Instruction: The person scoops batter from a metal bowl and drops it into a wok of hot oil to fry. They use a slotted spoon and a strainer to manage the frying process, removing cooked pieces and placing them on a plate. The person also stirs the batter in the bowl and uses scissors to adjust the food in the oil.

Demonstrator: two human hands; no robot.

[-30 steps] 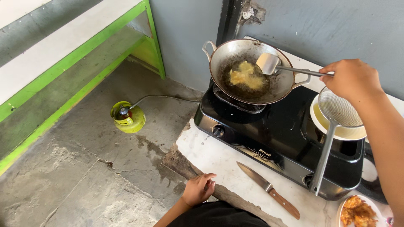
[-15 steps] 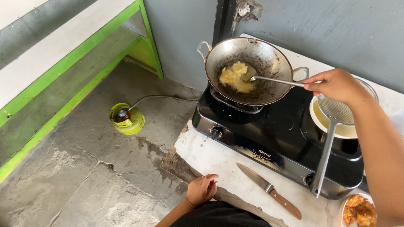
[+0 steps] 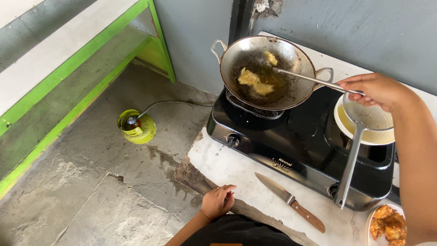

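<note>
- My right hand (image 3: 380, 90) is closed around the end of a long metal spatula (image 3: 314, 80), fingers wrapped over the handle, wrist raised above the stove.
- The spatula runs away from that hand to my left and its blade end sits inside the wok (image 3: 268, 70), at the far side of the pan, with one small yellow piece of food at its tip.
- The battered pieces (image 3: 255, 82) lie in dark oil at the bottom of the wok, nearer my body than the spatula's tip; I count two more of them lying just beside each other.
- The wok rests on the left burner of a black two-burner stove (image 3: 296, 141), well ahead of my left hand.
- Just below my right hand a wire skimmer (image 3: 366, 116) lies across a pale bowl (image 3: 346, 130), its long handle pointing back toward me over the stove's front edge.
- My left hand (image 3: 217, 201) lies loosely curled on the near edge of the white counter (image 3: 227, 166), holding nothing.
- A wooden-handled knife (image 3: 291, 201) lies on the counter to the right of that hand, near but not touching.
- A plate of fried pieces (image 3: 387, 223) sits below my right forearm.
- A green gas canister (image 3: 135, 127) stands on the floor, far left of both hands.
</note>
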